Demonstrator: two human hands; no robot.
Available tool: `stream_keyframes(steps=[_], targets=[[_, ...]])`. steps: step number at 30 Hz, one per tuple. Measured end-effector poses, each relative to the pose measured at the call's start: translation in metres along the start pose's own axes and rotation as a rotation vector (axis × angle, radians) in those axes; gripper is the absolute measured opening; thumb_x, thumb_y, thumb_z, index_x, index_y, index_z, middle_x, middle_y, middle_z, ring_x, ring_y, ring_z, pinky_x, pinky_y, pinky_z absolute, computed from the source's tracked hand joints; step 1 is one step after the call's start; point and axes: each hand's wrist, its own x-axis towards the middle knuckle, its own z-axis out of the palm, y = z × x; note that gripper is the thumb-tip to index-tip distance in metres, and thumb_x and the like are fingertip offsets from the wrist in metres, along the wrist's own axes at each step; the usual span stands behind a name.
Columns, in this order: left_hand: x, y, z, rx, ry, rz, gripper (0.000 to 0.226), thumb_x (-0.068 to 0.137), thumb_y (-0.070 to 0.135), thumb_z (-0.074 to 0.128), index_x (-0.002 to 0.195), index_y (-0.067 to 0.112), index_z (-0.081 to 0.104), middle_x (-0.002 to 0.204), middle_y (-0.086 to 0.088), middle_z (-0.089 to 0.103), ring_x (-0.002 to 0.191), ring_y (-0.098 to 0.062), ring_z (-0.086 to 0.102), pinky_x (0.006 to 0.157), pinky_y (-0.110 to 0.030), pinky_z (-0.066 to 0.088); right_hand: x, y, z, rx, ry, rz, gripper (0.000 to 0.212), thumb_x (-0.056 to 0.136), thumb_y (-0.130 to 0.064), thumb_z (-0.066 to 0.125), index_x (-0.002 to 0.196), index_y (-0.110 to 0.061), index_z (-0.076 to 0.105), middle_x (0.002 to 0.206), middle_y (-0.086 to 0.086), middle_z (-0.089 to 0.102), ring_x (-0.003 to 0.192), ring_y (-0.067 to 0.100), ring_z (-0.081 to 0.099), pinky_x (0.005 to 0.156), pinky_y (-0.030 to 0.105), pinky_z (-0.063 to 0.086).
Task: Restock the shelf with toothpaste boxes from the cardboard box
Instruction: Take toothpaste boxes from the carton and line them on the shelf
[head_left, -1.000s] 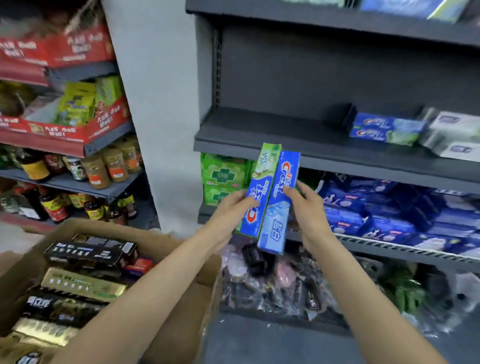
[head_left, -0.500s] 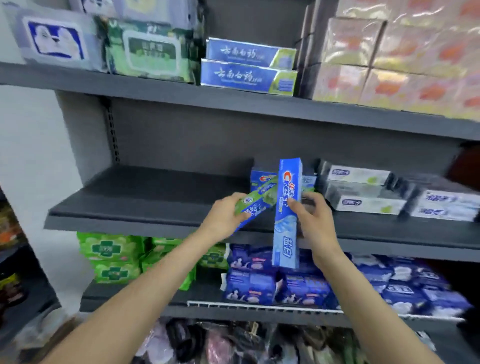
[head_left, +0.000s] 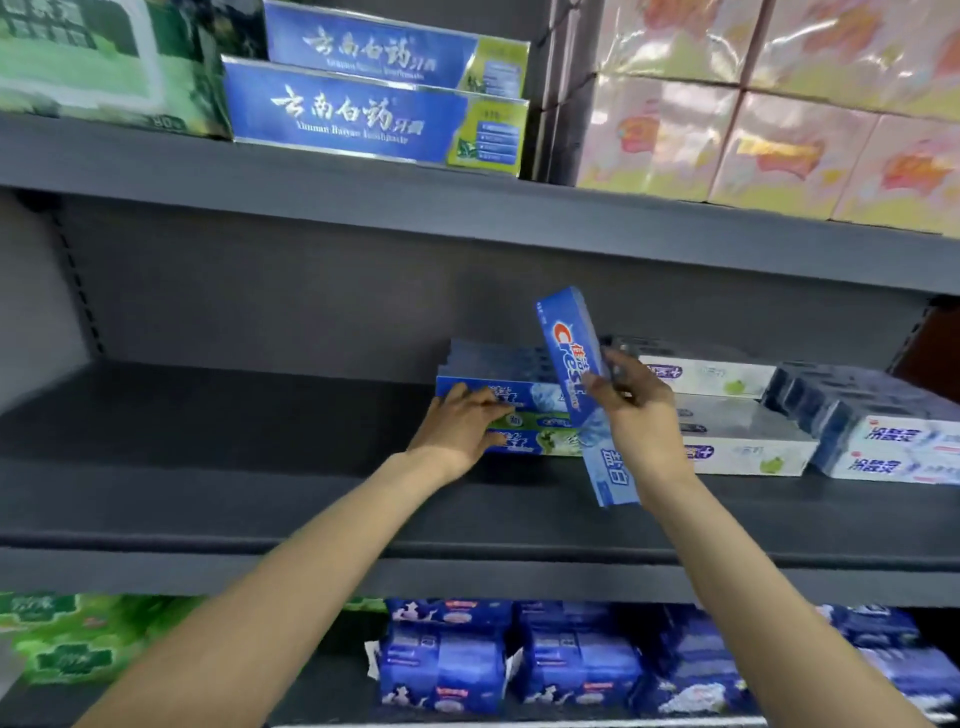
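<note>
My right hand (head_left: 636, 415) grips a blue Crest toothpaste box (head_left: 574, 364), held nearly upright in front of the middle shelf (head_left: 234, 467). My left hand (head_left: 460, 428) lies on that shelf, its fingers closed around the left end of a green-and-blue toothpaste box (head_left: 540, 441). This box lies flat at the front of a small stack of blue toothpaste boxes (head_left: 524, 392). The upright box covers the right end of the stack. The cardboard box is out of view.
White toothpaste boxes (head_left: 737, 447) and blue-and-white ones (head_left: 883, 441) fill the shelf to the right. Its left half is bare. Above stand blue Yunnan Baiyao boxes (head_left: 363, 114) and pink packs (head_left: 779, 104). Below lie blue packs (head_left: 519, 665) and green packs (head_left: 67, 639).
My view rose from the cardboard box to the middle shelf. My left hand carried the green-and-blue box up and laid it flat at the stack. The right hand lifted the blue box.
</note>
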Motion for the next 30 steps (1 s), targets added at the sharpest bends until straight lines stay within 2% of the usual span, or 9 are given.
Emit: stream_keyframes(steps=[2,5,8,12,16,18,23,26,30], targets=[[0.004,-0.001,0.006,0.088,0.072,0.014,0.049,0.095,0.037,0.048,0.142,0.029,0.037,0.147,0.008,0.035,0.135,-0.018,0.025,0.106,-0.033,0.024,0.007,0.004,0.003,-0.019,-0.039,-0.027,0.027,0.09,-0.016,0.061,0.115,-0.026,0.058,0.103,0.002,0.066,0.085,0.014,0.065,0.074,0.029,0.054],[0.002,0.0,0.011,0.162,0.184,0.004,0.05,0.092,0.038,0.052,0.138,0.025,0.039,0.142,0.002,0.033,0.132,-0.019,0.028,0.103,-0.033,0.026,0.015,0.006,0.005,-0.074,-0.105,-0.101,0.029,0.091,-0.011,0.059,0.118,-0.02,0.057,0.094,-0.005,0.063,0.07,-0.004,0.06,0.06,0.007,0.047],[-0.004,-0.002,0.009,0.079,0.209,-0.178,0.053,0.089,0.036,0.057,0.135,0.02,0.037,0.138,-0.004,0.033,0.129,-0.022,0.033,0.1,-0.035,0.032,0.023,0.0,0.008,-0.253,-0.203,-0.176,0.039,0.092,-0.012,0.058,0.131,-0.013,0.052,0.104,-0.004,0.059,0.082,0.003,0.058,0.059,-0.001,0.038],[-0.012,-0.013,0.008,-0.205,0.231,-0.379,0.042,0.086,0.024,0.064,0.123,0.012,0.047,0.128,-0.008,0.047,0.119,-0.027,0.047,0.094,-0.041,0.044,0.04,-0.003,0.016,-0.547,-0.266,-0.315,0.043,0.093,-0.017,0.056,0.135,-0.017,0.05,0.134,0.009,0.054,0.122,0.025,0.051,0.09,0.019,0.036],[-0.012,-0.026,0.006,-0.812,0.355,-0.627,0.022,0.095,0.018,0.05,0.113,0.006,0.054,0.114,-0.014,0.064,0.097,-0.03,0.062,0.089,-0.04,0.05,0.048,-0.001,0.025,-0.816,-0.397,-0.384,0.045,0.095,-0.021,0.051,0.14,-0.027,0.044,0.134,0.007,0.046,0.124,0.026,0.046,0.102,0.032,0.036],[-0.014,-0.024,0.002,-1.089,0.401,-0.701,0.029,0.101,0.028,0.037,0.116,0.008,0.052,0.105,-0.013,0.065,0.086,-0.028,0.063,0.084,-0.041,0.05,0.048,0.0,0.03,-0.961,-0.453,-0.433,0.047,0.097,-0.022,0.046,0.142,-0.032,0.038,0.136,0.004,0.042,0.128,0.025,0.041,0.107,0.036,0.032],[-0.02,-0.021,-0.006,-0.98,0.373,-0.594,0.044,0.1,0.043,0.03,0.125,0.014,0.051,0.114,-0.008,0.063,0.099,-0.026,0.064,0.093,-0.038,0.048,0.047,0.009,0.04,-1.186,-0.485,-0.499,0.049,0.1,-0.021,0.037,0.147,-0.032,0.026,0.142,-0.001,0.035,0.133,0.022,0.029,0.109,0.038,0.024],[-0.017,-0.02,-0.009,-0.844,0.293,-0.555,0.04,0.101,0.039,0.033,0.127,0.013,0.049,0.124,-0.009,0.06,0.108,-0.025,0.061,0.087,-0.026,0.044,0.043,0.017,0.046,-1.183,-0.478,-0.489,0.048,0.1,-0.021,0.038,0.146,-0.031,0.028,0.142,-0.002,0.035,0.132,0.021,0.031,0.107,0.038,0.027],[-0.015,-0.022,-0.011,-0.799,0.262,-0.519,0.037,0.101,0.03,0.037,0.131,0.012,0.045,0.128,-0.012,0.058,0.109,-0.024,0.06,0.083,-0.026,0.043,0.039,0.025,0.051,-1.119,-0.442,-0.448,0.046,0.099,-0.019,0.041,0.143,-0.03,0.035,0.142,-0.002,0.037,0.132,0.021,0.032,0.107,0.036,0.027]])
